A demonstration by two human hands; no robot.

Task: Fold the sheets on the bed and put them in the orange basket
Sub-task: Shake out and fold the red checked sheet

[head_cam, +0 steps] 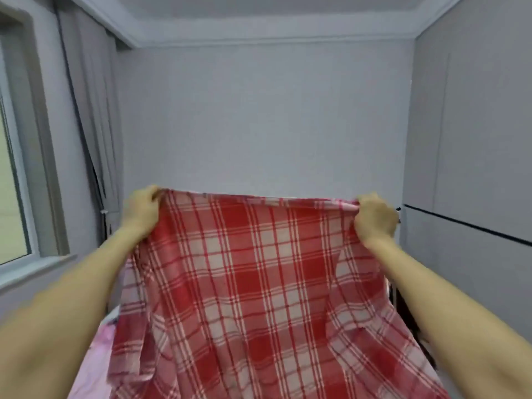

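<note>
Mid-fold: I see left hand & right hand pinching the plaid sheet's top corners. Next, I'd say: bring corners together.

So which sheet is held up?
The red checked sheet: left hand and right hand grip its top edge. The pink sheet lies below.

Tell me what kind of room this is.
Probably a bedroom: the left hand and right hand hold a plaid sheet above pink bedding, and a curtain hangs beside a window.
</note>
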